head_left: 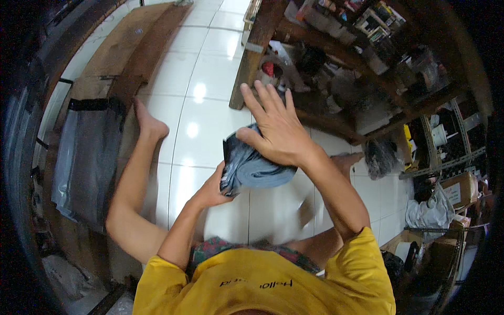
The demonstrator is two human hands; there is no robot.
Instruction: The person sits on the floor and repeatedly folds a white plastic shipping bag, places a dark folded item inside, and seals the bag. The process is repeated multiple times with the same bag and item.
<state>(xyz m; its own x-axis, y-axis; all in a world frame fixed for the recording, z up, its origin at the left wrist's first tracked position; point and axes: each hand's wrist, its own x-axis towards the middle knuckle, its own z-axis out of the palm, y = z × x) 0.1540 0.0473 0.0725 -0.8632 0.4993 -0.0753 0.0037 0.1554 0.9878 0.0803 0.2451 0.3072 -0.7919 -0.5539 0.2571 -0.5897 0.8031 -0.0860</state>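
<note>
Cupping the grey plastic roll (265, 176) from its left, the left hand (212, 186) wraps partway round, presumably to stop layers loosening; the right hand (275, 131), fingers spread, seems to steady its far side. Well left lie grey plastic sheets (86, 157).

left hand (212, 190): fingers mostly hidden, forearm (177, 231) angled inward | right hand (278, 131): fingers splayed, elbow (361, 223) bent

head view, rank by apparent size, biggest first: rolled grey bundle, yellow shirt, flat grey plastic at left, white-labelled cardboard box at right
1. Yellow shirt
2. Flat grey plastic
3. Rolled grey bundle
4. White-labelled cardboard box
</note>
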